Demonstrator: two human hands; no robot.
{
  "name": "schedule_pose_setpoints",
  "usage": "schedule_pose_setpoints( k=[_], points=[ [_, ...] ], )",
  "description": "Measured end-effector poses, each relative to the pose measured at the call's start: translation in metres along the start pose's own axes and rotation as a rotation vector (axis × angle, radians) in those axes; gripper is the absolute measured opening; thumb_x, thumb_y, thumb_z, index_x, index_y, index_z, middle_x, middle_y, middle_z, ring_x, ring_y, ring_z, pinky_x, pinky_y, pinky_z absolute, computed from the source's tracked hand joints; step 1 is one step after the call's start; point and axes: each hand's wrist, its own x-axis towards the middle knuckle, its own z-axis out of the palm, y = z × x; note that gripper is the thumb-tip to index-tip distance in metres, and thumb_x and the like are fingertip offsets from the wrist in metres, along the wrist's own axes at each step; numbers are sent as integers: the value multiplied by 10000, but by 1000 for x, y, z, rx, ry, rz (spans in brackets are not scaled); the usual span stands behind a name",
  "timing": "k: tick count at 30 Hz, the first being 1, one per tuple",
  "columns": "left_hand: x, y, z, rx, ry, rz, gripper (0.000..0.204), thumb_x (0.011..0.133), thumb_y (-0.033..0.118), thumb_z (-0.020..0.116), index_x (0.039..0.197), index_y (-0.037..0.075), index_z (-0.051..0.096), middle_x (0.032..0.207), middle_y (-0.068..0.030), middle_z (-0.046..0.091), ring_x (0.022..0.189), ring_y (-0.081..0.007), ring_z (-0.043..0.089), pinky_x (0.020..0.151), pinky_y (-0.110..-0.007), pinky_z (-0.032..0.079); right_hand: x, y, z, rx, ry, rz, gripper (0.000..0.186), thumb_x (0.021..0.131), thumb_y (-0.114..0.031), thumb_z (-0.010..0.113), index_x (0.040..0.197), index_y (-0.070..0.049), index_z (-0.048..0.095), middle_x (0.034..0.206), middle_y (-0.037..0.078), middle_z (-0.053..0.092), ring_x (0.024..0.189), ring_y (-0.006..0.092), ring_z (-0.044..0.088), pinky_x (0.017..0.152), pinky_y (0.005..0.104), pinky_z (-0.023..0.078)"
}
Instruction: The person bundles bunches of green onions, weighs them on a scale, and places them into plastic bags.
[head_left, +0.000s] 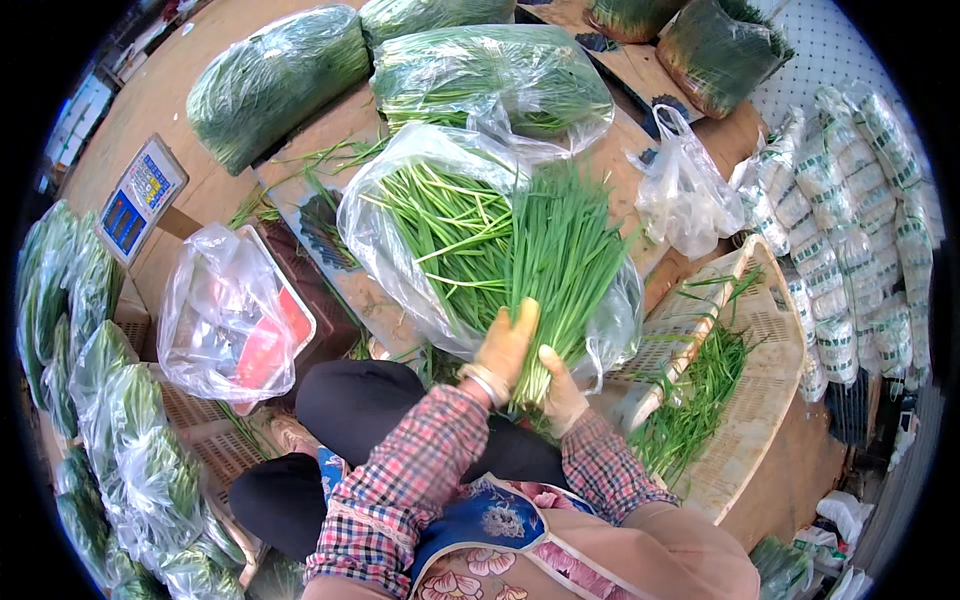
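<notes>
A thick bunch of garlic chives (pixel 565 260) stands in front of me, leafy tips pointing away and pale cut ends toward my lap. My left hand (pixel 507 345), in a yellowish glove, closes on the bunch's left side. Lower down, around the pale ends, my right hand (pixel 560 392) grips it from the right, its fingers partly hidden behind the stems. Under and beside the bunch lies an open clear plastic bag (pixel 385 225) holding more chives (pixel 440 230), their pale stems showing.
Behind are filled bags of chives (pixel 490 75). A scale display (pixel 142 200) and a bag-lined red tray (pixel 275 335) stand left, above stacked bagged greens (pixel 130 450). On the right are a crate (pixel 780 370) with loose chives, crumpled plastic bags (pixel 685 190) and hanging white packs (pixel 850 230).
</notes>
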Motion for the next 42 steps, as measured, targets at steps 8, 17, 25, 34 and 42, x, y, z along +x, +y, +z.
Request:
schedule_pose_setpoints(
  k=[8, 17, 25, 34, 42],
  points=[
    [-42, 51, -7, -121, 401, 368, 617, 922, 317, 440, 1347, -82, 235, 1257, -283, 433, 1135, -393, 457, 969, -385, 364, -28, -55, 81, -573, -129, -268, 846, 701, -304, 748, 1362, -33, 295, 1334, 61, 401, 1204, 202, 399, 1018, 336, 316],
    [-48, 103, -100, 628, 484, 421, 890, 871, 584, 319, 1323, -168, 163, 1348, -350, 268, 1319, -448, 161, 1069, -517, 105, 23, -28, 165, -164, -410, -151, 875, 633, -228, 800, 1350, -85, 319, 1296, 46, 428, 1178, 196, 421, 990, 338, 362],
    [-94, 114, -208, 672, 809, 475, 844, 876, 531, 388, 1385, -81, 105, 1423, -265, 211, 1346, -401, 139, 1075, -499, 104, 58, 34, 276, -215, -710, -56, 800, 643, -187, 794, 1308, -68, 367, 1236, 41, 476, 1113, 186, 471, 940, 327, 402],
    [-178, 48, -386, 558, 842, 498, 311, 855, 137, 507, 1133, -2, 525, 1204, -198, 466, 1156, -329, 403, 994, -439, 281, 119, 114, 390, -830, -1060, -336, 662, 663, -139, 790, 1218, -13, 450, 1146, 63, 545, 975, 171, 544, 861, 317, 452],
    [-205, -48, -445, 1253, 889, 255, 301, 844, 208, 553, 1079, 23, 585, 1023, -160, 594, 969, -308, 562, 822, -409, 455, 207, 178, 412, -1381, -1370, -1019, 859, 658, -200, 752, 1351, -25, 274, 1109, 185, 529, 1005, 317, 541, 865, 370, 433]
  ],
)
